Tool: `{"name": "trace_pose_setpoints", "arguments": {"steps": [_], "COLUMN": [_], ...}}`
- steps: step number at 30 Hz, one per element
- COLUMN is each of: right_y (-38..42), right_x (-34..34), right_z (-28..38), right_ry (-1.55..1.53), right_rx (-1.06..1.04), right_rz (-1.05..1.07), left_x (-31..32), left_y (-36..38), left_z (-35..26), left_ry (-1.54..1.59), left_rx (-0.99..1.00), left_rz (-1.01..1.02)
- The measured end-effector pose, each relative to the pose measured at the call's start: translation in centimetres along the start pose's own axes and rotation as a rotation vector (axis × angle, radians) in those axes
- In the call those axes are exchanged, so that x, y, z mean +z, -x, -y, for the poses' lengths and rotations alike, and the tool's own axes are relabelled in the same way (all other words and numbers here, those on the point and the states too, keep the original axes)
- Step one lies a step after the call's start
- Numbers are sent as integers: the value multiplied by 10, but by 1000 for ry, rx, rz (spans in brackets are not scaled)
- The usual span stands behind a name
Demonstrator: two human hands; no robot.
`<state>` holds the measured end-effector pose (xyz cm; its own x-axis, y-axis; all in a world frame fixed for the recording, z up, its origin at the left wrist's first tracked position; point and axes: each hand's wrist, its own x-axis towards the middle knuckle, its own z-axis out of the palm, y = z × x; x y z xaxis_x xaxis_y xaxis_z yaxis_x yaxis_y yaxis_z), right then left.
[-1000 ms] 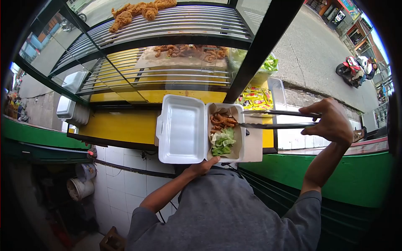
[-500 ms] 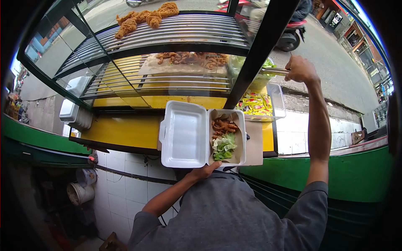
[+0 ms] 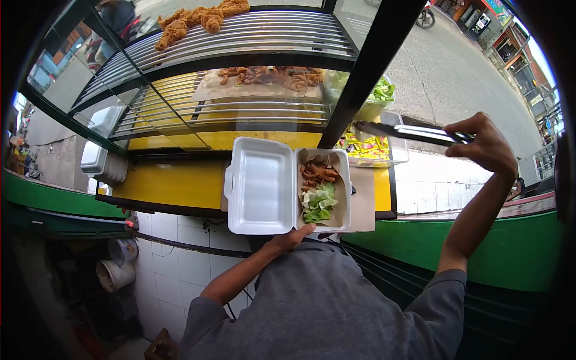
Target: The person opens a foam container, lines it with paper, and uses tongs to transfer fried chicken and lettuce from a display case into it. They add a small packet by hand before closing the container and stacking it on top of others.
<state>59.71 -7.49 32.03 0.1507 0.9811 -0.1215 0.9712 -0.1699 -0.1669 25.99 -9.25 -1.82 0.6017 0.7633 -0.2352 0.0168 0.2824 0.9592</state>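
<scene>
An open white foam takeaway box [image 3: 261, 186] rests near the counter's front edge, its lid folded out to the left. My left hand [image 3: 290, 239] grips the box's front rim, fingers partly hidden beneath it. Brown paper lines the right half, with fried chicken pieces [image 3: 318, 173] at the back and green lettuce [image 3: 320, 203] in front. Out to the right, my right hand [image 3: 487, 145] is closed on the handle end of metal tongs [image 3: 414, 132]. Their tips point left, over a clear plastic bin [image 3: 397, 155] of yellow and red sachets [image 3: 363, 149].
Behind the box stands a glass display case with slatted shelves [image 3: 240, 42], holding fried chicken [image 3: 211, 20] on top and more pieces [image 3: 270, 77] below. A tub of lettuce [image 3: 384, 91] is beside its dark post [image 3: 371, 66]. Stacked foam boxes [image 3: 103, 161] stand left.
My right hand has drawn back from the lettuce tub toward me and to the right, bringing the tongs over the sachet bin. The left hand stays at the box.
</scene>
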Motion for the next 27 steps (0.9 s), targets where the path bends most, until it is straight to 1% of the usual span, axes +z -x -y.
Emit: {"name": "trace_pose_setpoints", "arguments": {"steps": [1, 3, 4, 5, 7, 10, 11, 13, 14, 15, 16, 17, 18, 19, 20, 21, 22, 23, 26, 27], "right_y": [5, 8, 9, 8, 7, 6, 6, 2, -6, -18, -41, -57, -72, -94, -111, -126, -146, -154, -150, -142], "right_x": [4, 17, 24, 31, 39, 29, 24, 12, 8, 4, 4, 7, 6, 13, 18, 28, 44, 53, 45, 39], "right_z": [2, 16, 22, 29, 36, 22, 13, 2, 2, 1, -13, -8, 4, -3, 2, 3, -8, -9, -11, -11], "right_ry": [-56, -50, -27, -7, 51, 70, 44, 142, 153, 163, 166, 260, 297, 394, 374, 383, 457, 455, 398, 380], "right_rx": [-50, -76, -119, -105, -123, -98, -48, 11, 53, 97, 135, 204, 279, 283, 299, 295, 261, 243, 253, 251], "right_rz": [57, 192, 226, 271, 278, 160, 73, -120, -171, -220, -173, -214, -187, -151, -74, -48, -3, 0, -24, -49], "left_x": [0, 0, 0, -1, 0, -1, -1, 1, 1, 1, 1, 2, 2, 3, 3, 3, 4, 3, 5, 5], "left_y": [-1, -2, -5, -7, -6, -5, -4, -3, -2, -2, -1, 0, 0, 0, 0, 1, 1, 3, 3, 4], "left_z": [0, 6, 14, 21, 16, 10, 8, 0, -3, -3, -2, 0, 4, 10, 14, 13, 12, 10, 7, 6], "left_ry": [12, 30, 36, 42, 43, 7, -11, 9, 17, -2, -20, -39, -27, -15, -1, 2, 6, 8, 17, 17], "left_rx": [-12, -9, 6, 22, 0, -8, -6, -51, -73, -27, 20, 67, 94, 118, 142, 133, 123, 112, 130, 82], "left_rz": [12, 27, 27, 27, 31, 37, 39, 36, 36, 17, 0, -16, -30, -43, -55, -50, -46, -42, -61, -53]}}
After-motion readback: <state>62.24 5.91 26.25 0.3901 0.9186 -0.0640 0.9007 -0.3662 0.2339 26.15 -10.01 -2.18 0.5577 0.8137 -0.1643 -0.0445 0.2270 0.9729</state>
